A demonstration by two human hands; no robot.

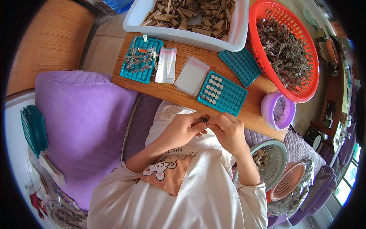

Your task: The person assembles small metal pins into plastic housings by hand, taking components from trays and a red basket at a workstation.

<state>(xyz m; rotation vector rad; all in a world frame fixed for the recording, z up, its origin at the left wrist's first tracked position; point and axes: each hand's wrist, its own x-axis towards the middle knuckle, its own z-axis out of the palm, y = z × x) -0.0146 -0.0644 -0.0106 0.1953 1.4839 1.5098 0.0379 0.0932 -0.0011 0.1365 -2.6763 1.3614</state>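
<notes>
Cushion point(82, 122): we see a purple quilted one left of the board, filling the room on that side.
Board point(179, 93): our wooden worktop; its near edge runs just above our hands, and its left corner is bare wood.
Left tray point(142, 59): teal, at the board's left end, with small metal pieces piled on it.
Bags point(179, 70): two clear plastic ones lie side by side between the trays, near the middle of the board.
Middle tray point(222, 93): teal, close to the near edge, its left rows filled with pale round pieces, the rest of its holes free.
Left hand point(183, 128): ours, fingers curled, pinching the small part from the left.
Part point(206, 120): small and dark, held between both hands just off the board's near edge, over our lap.
Right hand point(228, 131): ours, fingertips pressed to the same part from the right.
Bin point(187, 34): white, at the far edge, full of brown pieces.
Right tray point(240, 65): teal, empty, tucked against the basket.
Basket point(309, 49): red, at the right end, heaped with metal bits.
Cup point(277, 110): purple, on the right near corner, leaving little free wood there.
</notes>
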